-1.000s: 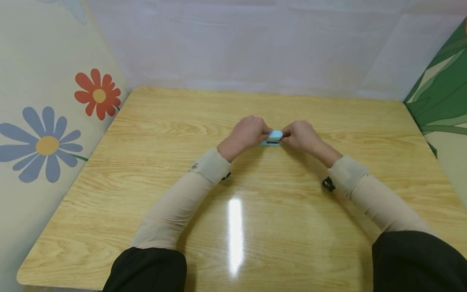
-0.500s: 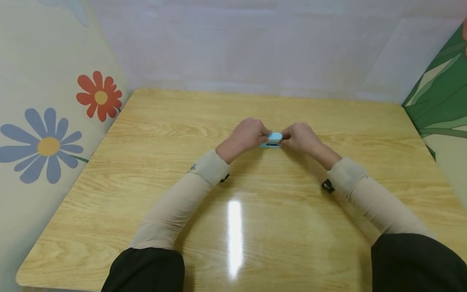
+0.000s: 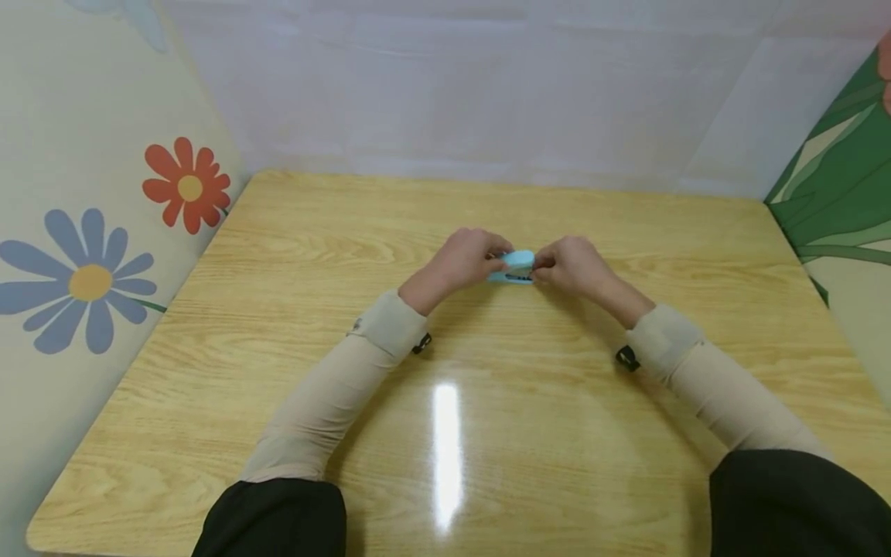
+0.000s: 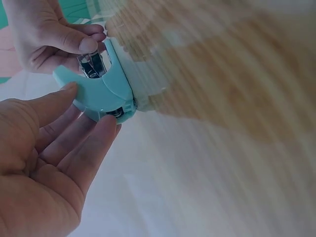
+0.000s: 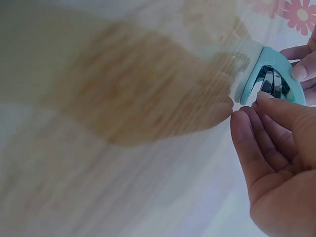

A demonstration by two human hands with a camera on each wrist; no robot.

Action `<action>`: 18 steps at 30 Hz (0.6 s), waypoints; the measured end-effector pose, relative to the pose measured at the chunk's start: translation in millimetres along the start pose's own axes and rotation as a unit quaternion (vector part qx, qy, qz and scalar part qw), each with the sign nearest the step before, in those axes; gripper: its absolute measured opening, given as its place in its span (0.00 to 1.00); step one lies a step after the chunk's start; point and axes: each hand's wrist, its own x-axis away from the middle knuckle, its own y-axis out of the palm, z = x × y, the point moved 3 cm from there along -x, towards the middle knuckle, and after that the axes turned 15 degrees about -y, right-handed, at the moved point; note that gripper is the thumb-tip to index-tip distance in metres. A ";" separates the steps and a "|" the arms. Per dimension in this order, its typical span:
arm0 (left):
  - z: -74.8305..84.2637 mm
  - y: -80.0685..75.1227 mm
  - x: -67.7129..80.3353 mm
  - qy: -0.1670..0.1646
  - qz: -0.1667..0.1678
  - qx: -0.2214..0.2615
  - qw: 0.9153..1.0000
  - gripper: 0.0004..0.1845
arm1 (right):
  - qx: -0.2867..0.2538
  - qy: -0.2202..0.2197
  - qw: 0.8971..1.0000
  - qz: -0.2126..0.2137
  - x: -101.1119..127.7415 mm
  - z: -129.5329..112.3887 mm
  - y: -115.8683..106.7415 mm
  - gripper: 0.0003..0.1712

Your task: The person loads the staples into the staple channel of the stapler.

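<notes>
A small light-blue stapler [image 3: 517, 265] is held just above the middle of the wooden table [image 3: 487, 433], between both hands. My left hand [image 3: 468, 259] pinches its rear end, thumb on one side and fingers on the other. In the left wrist view the stapler [image 4: 106, 91] shows its metal inner part, with my left hand [image 4: 86, 108] around the hinge end. My right hand [image 3: 571, 263] grips the front end, and in the left wrist view its [image 4: 59, 34] thumb presses on the metal part. In the right wrist view the stapler [image 5: 269, 74] sits at my right hand's [image 5: 249, 106] fingertips.
Walls enclose the table: a flower-patterned panel [image 3: 90, 278] on the left, a pale sheet [image 3: 487, 85] at the back, a green leaf-patterned panel [image 3: 842, 193] on the right. Nothing else lies on the tabletop.
Both hands keep hold of the stapler in the same spot. My left elbow has drifted slightly left; the fingers have shifted a little on the stapler.
</notes>
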 end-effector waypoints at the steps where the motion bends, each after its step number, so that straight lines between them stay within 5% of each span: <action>1: 0.2 -0.1 0.2 0.000 0.000 0.000 1.000 0.17 | 0.003 -0.001 1.000 0.001 -0.2 0.2 0.0 0.10; 12: -8.5 -6.4 12.4 -0.022 0.009 -0.010 1.000 0.25 | 0.021 0.013 1.000 -0.003 10.4 -1.7 -5.6 0.18; 18: -15.9 -28.2 30.7 -0.033 0.111 -0.113 0.987 0.28 | 0.081 0.009 0.996 0.032 28.5 -9.9 -27.5 0.20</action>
